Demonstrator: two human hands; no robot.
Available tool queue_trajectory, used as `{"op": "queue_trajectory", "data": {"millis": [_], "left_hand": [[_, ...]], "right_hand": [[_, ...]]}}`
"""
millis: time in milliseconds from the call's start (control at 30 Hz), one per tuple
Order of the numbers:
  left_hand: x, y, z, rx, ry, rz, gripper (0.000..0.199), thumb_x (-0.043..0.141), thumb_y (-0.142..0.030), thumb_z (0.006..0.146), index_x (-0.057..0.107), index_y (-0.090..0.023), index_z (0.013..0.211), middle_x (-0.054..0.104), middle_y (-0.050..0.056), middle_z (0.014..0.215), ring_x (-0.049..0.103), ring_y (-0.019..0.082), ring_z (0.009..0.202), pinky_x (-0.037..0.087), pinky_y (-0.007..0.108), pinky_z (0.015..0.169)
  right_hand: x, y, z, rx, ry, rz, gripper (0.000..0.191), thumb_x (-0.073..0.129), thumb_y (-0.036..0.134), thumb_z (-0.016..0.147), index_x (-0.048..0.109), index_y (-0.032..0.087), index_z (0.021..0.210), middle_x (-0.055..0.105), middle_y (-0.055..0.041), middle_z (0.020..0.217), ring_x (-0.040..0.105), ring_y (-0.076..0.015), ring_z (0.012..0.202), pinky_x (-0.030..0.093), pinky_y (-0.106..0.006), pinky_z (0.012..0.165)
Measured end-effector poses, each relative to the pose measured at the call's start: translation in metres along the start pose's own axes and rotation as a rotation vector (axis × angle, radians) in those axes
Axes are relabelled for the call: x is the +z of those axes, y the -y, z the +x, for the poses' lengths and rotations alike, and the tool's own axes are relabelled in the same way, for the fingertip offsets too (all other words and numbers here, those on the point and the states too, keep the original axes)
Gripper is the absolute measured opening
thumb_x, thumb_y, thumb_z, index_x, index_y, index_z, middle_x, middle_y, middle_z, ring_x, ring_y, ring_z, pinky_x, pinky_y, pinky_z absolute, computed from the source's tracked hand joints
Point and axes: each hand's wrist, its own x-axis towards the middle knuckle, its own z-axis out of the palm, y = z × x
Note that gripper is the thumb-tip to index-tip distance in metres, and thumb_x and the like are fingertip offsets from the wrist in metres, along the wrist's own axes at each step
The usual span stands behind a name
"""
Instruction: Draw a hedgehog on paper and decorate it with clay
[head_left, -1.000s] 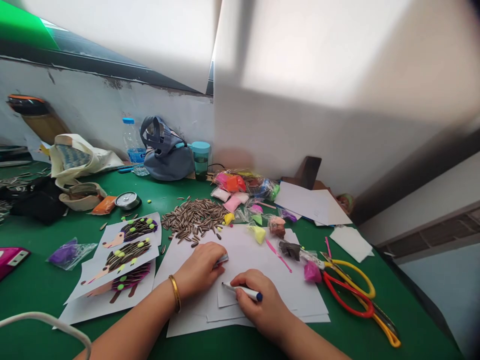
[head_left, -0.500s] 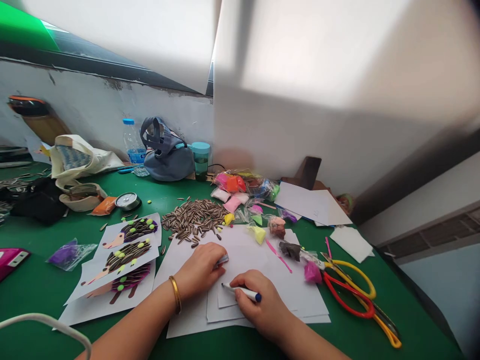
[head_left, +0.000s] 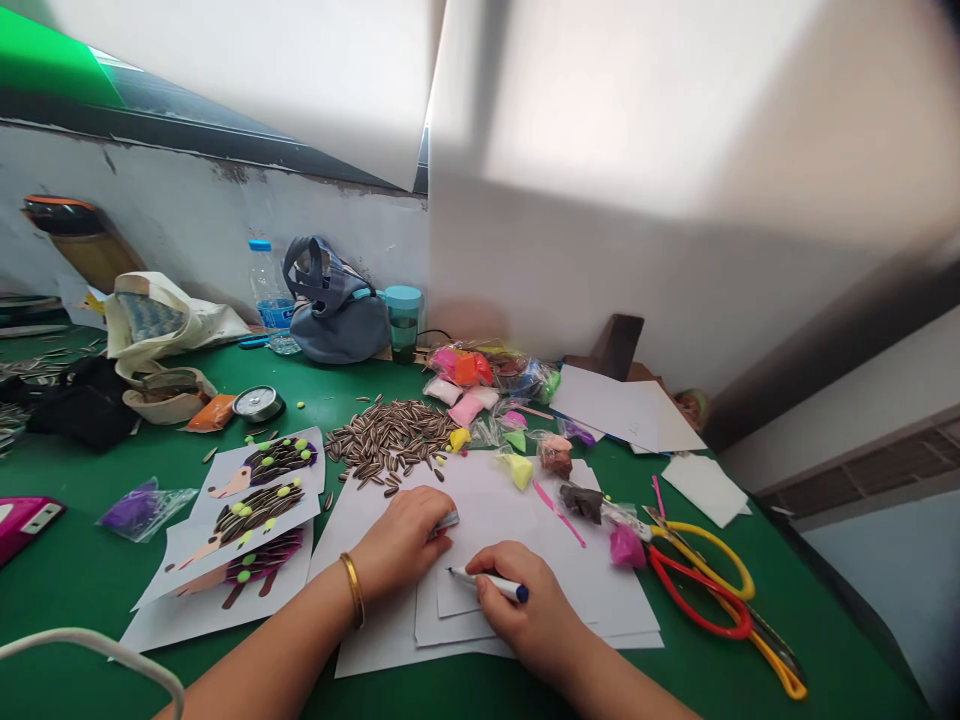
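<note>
My right hand [head_left: 521, 600] grips a white marker [head_left: 495, 584] with a blue end. Its dark tip points left, at or just above the small top sheet of white paper [head_left: 457, 597]; contact cannot be made out. My left hand [head_left: 409, 530], with a gold bangle at the wrist, rests on the larger paper, fingers curled around a small blue-grey object [head_left: 448, 520] that is mostly hidden. Beyond this hand lies a pile of sunflower seeds [head_left: 397, 435]. To its left are paper hedgehog pictures [head_left: 259, 510] decorated with seeds and green dots.
Bags of coloured clay [head_left: 517, 468] lie behind and right of the papers. Scissors with red and yellow handles [head_left: 701, 590] sit at the right. A blue bag [head_left: 337, 325], a water bottle [head_left: 271, 300] and a teal-lidded cup [head_left: 403, 325] stand along the wall. A white cable [head_left: 97, 640] crosses the lower left.
The marker tip has shifted very slightly to the right with my right hand. My left hand stays in place on the paper. The whole view has drifted a little.
</note>
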Motion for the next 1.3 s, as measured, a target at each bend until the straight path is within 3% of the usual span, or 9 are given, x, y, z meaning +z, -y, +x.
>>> {"op": "queue_trajectory", "data": {"millis": [967,1300], "left_hand": [[-0.0019,-0.0019,0.0004,-0.004,0.013,0.004,0.022,0.065,-0.011,0.076,0.060,-0.020,0.095,0.066,0.006,0.107,0.057,0.024,0.102,0.041,0.038,0.089],[-0.0013,-0.0015,0.0006,-0.007,0.011,0.000,0.021,0.066,-0.012,0.075,0.059,-0.020,0.093,0.065,0.006,0.104,0.057,0.024,0.100,0.040,0.037,0.088]], "right_hand": [[-0.0032,-0.0038,0.0038,0.021,-0.103,0.028,0.018,0.052,0.022,0.087,0.066,0.020,0.097,0.070,-0.0057,0.097,0.064,-0.0196,0.093,0.050,-0.030,0.084],[-0.0030,0.0017,-0.0007,-0.065,0.007,-0.003,0.021,0.055,0.016,0.082,0.070,0.021,0.095,0.072,-0.0040,0.094,0.064,-0.0194,0.092,0.048,-0.030,0.084]]}}
